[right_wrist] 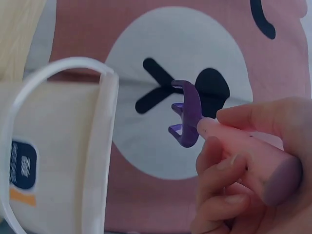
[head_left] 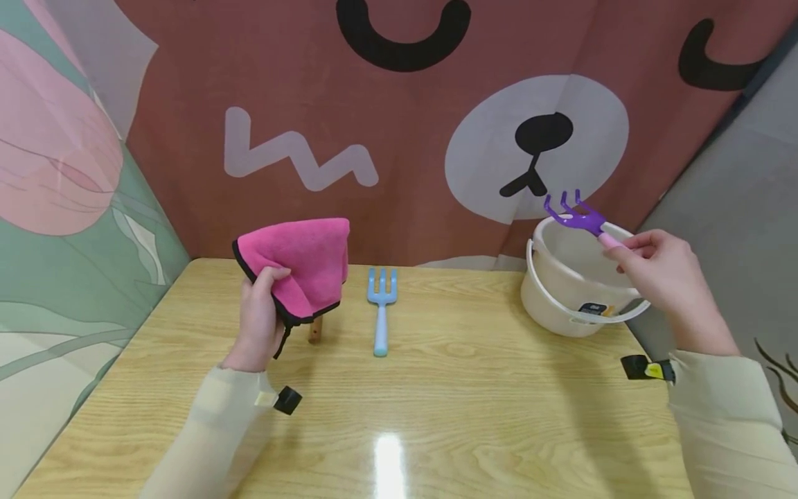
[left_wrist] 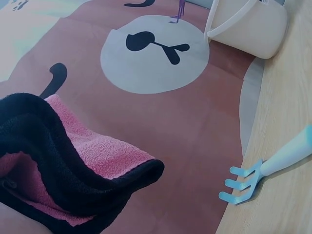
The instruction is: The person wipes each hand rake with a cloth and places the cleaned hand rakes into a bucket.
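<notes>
In the head view my left hand [head_left: 257, 324] grips a folded pink cloth [head_left: 305, 263] with black edging, held up over the left of the table. Part of a brown wooden handle [head_left: 315, 330] shows below the cloth; the rest is hidden. My right hand [head_left: 670, 281] pinches the pink handle of a small purple hand rake [head_left: 580, 220], its tines pointing up and left. The rake is over the rim of a cream bucket [head_left: 548, 305]. In the right wrist view the fingers curl round the rake's handle [right_wrist: 243, 156], beside the bucket's rim.
A light blue toy fork [head_left: 382, 312] lies on the wooden table [head_left: 449, 402], between the cloth and the bucket. The bucket's white handle [head_left: 586, 319] hangs down at its front. Behind the table hangs a brown backdrop [head_left: 299, 83] with a cartoon face.
</notes>
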`<state>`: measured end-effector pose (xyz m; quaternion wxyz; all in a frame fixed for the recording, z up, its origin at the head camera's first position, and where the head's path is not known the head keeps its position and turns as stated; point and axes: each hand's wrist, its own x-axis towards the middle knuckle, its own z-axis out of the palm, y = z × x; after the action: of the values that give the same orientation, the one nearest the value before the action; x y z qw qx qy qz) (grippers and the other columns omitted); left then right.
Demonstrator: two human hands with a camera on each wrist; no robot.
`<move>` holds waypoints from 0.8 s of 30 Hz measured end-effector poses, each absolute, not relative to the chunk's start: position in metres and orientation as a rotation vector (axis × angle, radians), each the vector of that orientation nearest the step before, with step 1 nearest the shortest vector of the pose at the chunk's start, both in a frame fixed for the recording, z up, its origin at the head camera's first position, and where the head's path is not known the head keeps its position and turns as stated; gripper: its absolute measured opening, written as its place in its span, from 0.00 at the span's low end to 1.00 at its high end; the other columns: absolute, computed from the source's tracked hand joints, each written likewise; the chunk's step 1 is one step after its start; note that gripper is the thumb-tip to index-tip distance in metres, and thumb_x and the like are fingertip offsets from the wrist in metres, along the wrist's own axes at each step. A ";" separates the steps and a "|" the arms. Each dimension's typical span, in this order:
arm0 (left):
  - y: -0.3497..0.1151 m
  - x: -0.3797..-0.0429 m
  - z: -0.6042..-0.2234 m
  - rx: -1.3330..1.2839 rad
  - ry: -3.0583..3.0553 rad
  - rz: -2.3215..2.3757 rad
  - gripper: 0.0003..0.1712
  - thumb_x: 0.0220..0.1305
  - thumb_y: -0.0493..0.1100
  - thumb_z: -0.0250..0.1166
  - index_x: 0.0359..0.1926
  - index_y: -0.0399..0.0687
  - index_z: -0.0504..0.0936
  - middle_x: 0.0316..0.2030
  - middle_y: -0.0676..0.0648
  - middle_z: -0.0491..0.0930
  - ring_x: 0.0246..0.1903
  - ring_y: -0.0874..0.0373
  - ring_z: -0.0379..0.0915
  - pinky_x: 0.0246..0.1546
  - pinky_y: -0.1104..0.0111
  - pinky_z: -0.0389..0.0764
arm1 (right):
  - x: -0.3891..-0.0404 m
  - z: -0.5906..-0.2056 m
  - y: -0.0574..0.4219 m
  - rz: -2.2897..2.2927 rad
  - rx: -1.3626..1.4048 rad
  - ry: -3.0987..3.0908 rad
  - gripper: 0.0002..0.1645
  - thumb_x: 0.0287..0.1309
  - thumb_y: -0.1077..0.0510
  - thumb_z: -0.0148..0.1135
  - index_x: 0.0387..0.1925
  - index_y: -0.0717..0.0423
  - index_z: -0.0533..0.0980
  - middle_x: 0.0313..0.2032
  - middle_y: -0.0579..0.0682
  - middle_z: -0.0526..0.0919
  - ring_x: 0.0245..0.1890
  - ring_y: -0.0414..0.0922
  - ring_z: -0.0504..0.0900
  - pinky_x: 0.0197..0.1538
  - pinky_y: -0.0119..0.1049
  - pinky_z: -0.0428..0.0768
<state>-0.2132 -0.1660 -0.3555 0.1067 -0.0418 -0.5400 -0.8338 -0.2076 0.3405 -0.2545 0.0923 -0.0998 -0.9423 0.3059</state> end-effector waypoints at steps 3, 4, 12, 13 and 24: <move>-0.167 -0.213 -0.355 -0.114 -1.587 -2.463 0.09 0.75 0.40 0.52 0.52 0.49 0.68 0.52 0.46 0.70 0.49 0.52 0.71 0.46 0.66 0.79 | -0.209 -0.250 0.349 0.867 -0.307 -2.817 0.46 0.65 0.27 0.53 0.57 0.67 0.69 0.45 0.63 0.78 0.44 0.58 0.70 0.37 0.46 0.69; -0.167 -0.213 -0.355 -0.109 -1.592 -2.464 0.09 0.75 0.40 0.52 0.53 0.49 0.68 0.52 0.46 0.70 0.49 0.52 0.71 0.46 0.66 0.79 | -0.209 -0.249 0.351 0.849 -0.307 -2.822 0.46 0.65 0.27 0.53 0.56 0.67 0.69 0.45 0.63 0.77 0.44 0.58 0.71 0.37 0.46 0.70; -0.169 -0.215 -0.354 -0.091 -1.598 -2.452 0.08 0.74 0.40 0.52 0.52 0.49 0.68 0.50 0.46 0.70 0.47 0.53 0.71 0.44 0.67 0.79 | -0.217 -0.241 0.369 0.757 -0.295 -2.884 0.45 0.66 0.29 0.54 0.54 0.69 0.70 0.41 0.62 0.79 0.34 0.54 0.78 0.31 0.41 0.73; -0.169 -0.215 -0.354 -0.092 -1.592 -2.450 0.08 0.74 0.39 0.52 0.51 0.48 0.68 0.50 0.46 0.70 0.47 0.53 0.71 0.44 0.67 0.79 | -0.218 -0.241 0.371 0.752 -0.294 -2.894 0.45 0.66 0.29 0.54 0.54 0.70 0.70 0.41 0.62 0.79 0.34 0.53 0.78 0.31 0.41 0.74; -0.173 -0.215 -0.352 -0.063 -1.592 -2.442 0.09 0.74 0.41 0.53 0.52 0.48 0.68 0.51 0.46 0.69 0.47 0.53 0.70 0.43 0.68 0.79 | -0.234 -0.243 0.390 0.635 -0.269 -3.024 0.43 0.66 0.30 0.54 0.47 0.71 0.73 0.39 0.63 0.80 0.43 0.63 0.73 0.35 0.50 0.73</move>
<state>-0.2155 -0.1726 -0.3523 0.1126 -0.0213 -0.5424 -0.8323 -0.2342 0.3899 -0.2427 0.0199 -0.0868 -0.9747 0.2048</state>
